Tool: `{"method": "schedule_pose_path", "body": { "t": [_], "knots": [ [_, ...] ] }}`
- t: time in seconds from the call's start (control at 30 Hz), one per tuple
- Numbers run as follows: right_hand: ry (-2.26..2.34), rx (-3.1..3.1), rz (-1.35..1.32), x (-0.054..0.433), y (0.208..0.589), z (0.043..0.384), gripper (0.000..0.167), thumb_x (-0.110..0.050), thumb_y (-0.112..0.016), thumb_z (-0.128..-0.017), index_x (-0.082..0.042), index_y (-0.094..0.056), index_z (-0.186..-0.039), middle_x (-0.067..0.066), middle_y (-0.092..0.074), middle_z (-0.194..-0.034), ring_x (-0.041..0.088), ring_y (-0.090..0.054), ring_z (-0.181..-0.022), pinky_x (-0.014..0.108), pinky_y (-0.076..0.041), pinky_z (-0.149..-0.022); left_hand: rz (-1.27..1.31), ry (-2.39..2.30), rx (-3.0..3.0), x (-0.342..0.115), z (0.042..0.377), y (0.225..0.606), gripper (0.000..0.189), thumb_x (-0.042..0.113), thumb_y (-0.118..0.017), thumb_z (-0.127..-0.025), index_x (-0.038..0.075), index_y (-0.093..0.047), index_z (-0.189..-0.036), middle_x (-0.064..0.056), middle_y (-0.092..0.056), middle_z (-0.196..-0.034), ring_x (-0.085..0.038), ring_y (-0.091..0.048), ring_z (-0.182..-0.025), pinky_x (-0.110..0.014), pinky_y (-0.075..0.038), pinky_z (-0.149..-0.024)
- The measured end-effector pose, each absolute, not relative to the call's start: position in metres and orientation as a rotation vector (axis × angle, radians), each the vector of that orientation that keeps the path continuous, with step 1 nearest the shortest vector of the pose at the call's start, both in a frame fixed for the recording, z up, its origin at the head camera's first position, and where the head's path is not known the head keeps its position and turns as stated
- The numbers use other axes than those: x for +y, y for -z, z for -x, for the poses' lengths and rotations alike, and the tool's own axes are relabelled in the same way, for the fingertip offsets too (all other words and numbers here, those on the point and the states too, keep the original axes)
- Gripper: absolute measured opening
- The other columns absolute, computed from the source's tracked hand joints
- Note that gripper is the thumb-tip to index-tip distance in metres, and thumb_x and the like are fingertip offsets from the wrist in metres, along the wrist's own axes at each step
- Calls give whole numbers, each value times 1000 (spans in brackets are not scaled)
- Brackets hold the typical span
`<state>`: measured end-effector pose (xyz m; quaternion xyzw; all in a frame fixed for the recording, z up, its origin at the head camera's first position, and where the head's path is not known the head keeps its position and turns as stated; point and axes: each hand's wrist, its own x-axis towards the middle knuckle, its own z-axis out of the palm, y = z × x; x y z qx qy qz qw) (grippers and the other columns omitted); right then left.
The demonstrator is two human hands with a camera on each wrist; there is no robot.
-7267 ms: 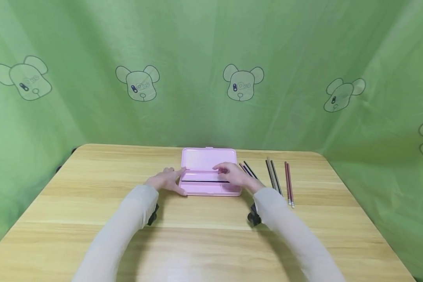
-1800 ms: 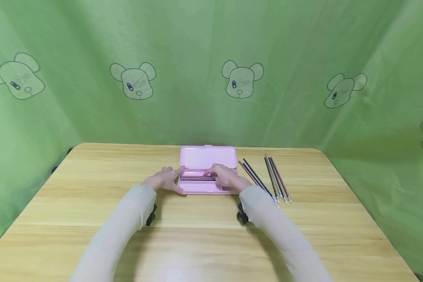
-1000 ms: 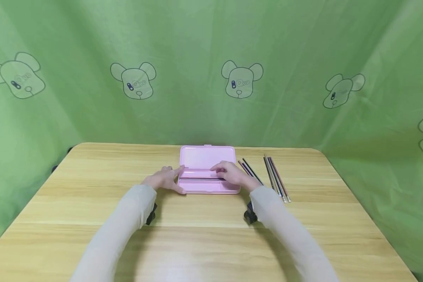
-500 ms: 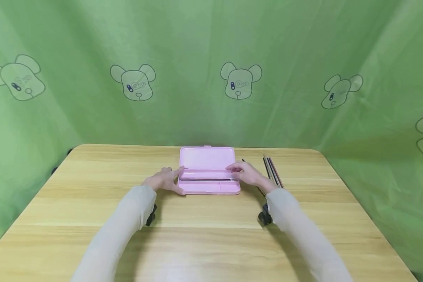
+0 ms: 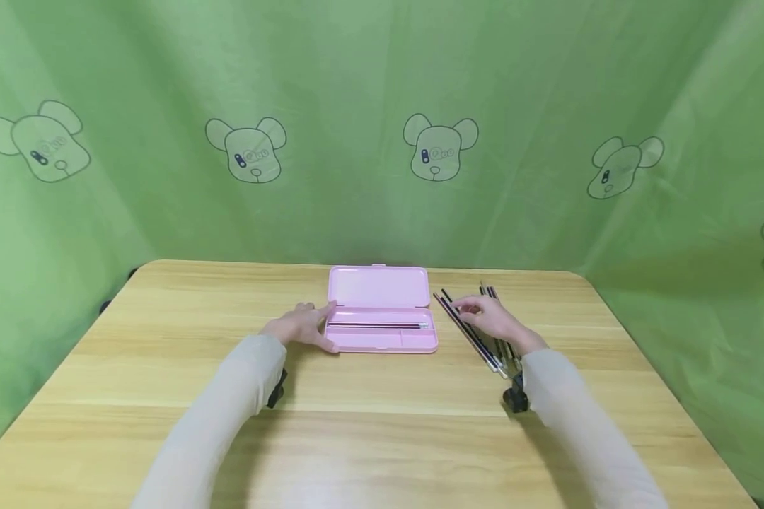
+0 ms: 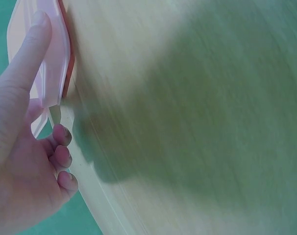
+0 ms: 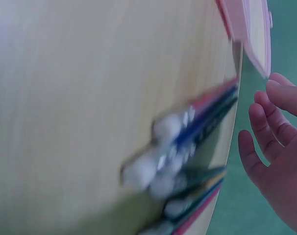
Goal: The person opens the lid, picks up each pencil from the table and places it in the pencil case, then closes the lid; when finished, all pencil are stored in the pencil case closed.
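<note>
An open pink pencil case stands near the table's far edge, lid tilted back. Dark and reddish pencils lie lengthwise in its long rear compartment, their white eraser ends to the right. My left hand holds the case's left end between thumb and index finger; the left wrist view shows the other fingers curled beside it. Over the loose pencils to the right of the case hovers my right hand. Its fingers are loosely bent with nothing between them, as the right wrist view confirms.
One bunch of loose pencils lies slanted beside the case. A second bunch lies farther right, partly hidden by my right hand. The wooden table meets a green curtain behind.
My right hand has left the case and moved right, over the pencils. A reddish pencil now lies in the case. The separate red pair at far right is gone. My left hand stays put.
</note>
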<state>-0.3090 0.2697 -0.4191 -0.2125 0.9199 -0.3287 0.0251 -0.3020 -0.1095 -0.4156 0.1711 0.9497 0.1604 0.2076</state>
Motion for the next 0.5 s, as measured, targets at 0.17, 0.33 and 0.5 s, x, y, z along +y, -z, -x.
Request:
{"method": "schedule_pose_path", "body": {
  "t": [0.17, 0.33, 0.5],
  "knots": [
    [1064, 2809, 554, 293, 422, 307, 32, 3, -53, -87, 9, -54, -118, 20, -59, -92, 27, -54, -83, 30, -49, -69, -482, -458, 2638, -109, 300, 415, 103, 52, -72, -69, 22, -13, -148, -29, -18, -145, -42, -16, -135, -63, -21, -103],
    [1074, 2801, 490, 308, 422, 307, 34, 0, -53, -88, 8, -52, -121, 20, -58, -97, 27, -54, -90, 36, -49, -81, -476, -452, 2640, -109, 299, 414, 103, 52, -72, -69, 22, -13, -148, -29, -18, -145, -41, -14, -135, -63, -19, -104],
    [1074, 2800, 421, 322, 420, 304, 37, -2, -53, -88, 9, -49, -124, 23, -56, -102, 32, -54, -96, 45, -47, -86, -472, -450, 2643, -108, 298, 413, 103, 51, -73, -69, 20, -13, -148, -31, -19, -144, -42, -15, -134, -62, -20, -104]
  ]
}}
